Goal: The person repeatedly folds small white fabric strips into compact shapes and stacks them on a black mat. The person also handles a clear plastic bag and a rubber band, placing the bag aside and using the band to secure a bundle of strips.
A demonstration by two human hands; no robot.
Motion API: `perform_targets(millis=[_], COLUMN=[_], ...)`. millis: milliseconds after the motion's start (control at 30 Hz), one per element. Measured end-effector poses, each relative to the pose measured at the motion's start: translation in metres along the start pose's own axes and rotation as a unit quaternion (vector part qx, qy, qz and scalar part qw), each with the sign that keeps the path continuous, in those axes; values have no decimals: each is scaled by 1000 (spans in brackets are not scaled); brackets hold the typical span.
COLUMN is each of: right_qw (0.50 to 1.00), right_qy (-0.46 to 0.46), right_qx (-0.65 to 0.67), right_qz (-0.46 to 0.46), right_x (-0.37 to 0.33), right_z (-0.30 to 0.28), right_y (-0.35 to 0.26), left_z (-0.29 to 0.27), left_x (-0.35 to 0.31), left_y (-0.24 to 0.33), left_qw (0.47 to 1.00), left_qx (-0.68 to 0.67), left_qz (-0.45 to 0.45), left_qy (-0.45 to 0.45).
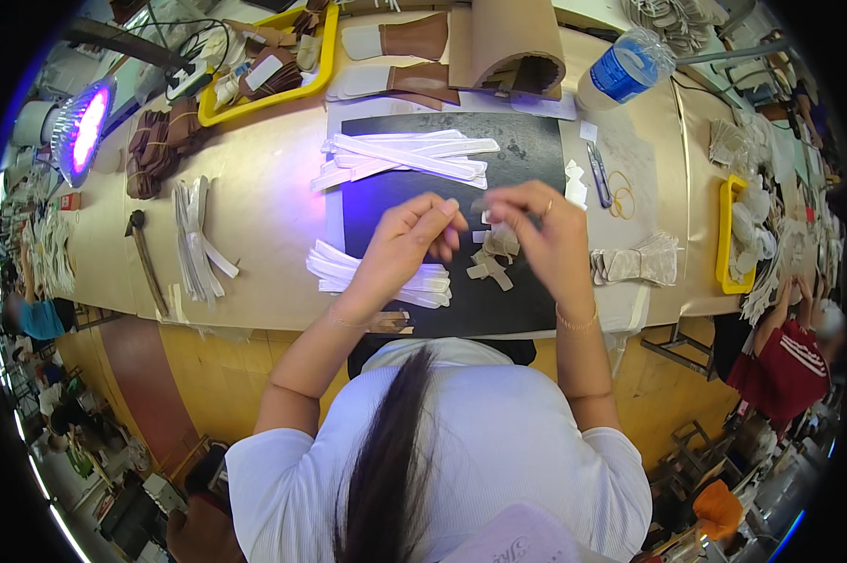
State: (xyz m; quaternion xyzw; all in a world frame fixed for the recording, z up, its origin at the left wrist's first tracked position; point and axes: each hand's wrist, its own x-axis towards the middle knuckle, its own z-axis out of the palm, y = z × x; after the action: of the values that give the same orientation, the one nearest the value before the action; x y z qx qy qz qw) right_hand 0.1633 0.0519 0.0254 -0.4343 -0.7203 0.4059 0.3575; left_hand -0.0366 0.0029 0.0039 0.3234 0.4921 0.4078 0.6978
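Over the black mat [526, 141], my left hand [406, 242] is closed, thumb pressed against the bent fingers. My right hand [547, 239] is also closed in a pinch, a short gap to the right. Anything in either hand is too small to make out. Small pale beige scraps [491, 267] lie on the mat beside my right hand. White strips [423, 155] are heaped crosswise on the mat's far part. More white strips [423, 286] lie partly beneath my left wrist and forearm.
A lit lamp [87, 131] juts in at the left. Further off stand a yellow tray [334, 47] of brown pieces and a plastic bottle [620, 70]. A cutter knife [599, 176] and rubber bands [620, 197] lie right, a hammer [147, 267] left. Other people sit at both sides.
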Motion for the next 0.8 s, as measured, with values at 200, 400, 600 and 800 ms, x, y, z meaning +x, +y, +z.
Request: perform_targets(millis=[200, 400, 600, 800], right_qw=[947, 965, 968, 967], right_qy=[-66, -136, -173, -175], right_qx=[172, 55, -36, -54], right_qz=[263, 219, 178, 179], right_x=[51, 92, 108, 110], right_z=[10, 8, 10, 16], right_y=[68, 86, 85, 88], left_z=[-28, -29, -26, -23], left_x=[31, 51, 56, 55], left_y=[-10, -15, -19, -16], left_qw=[725, 674, 653, 643], left_qx=[596, 642, 672, 682], left_qz=[327, 360, 347, 346], left_qy=[106, 58, 48, 47])
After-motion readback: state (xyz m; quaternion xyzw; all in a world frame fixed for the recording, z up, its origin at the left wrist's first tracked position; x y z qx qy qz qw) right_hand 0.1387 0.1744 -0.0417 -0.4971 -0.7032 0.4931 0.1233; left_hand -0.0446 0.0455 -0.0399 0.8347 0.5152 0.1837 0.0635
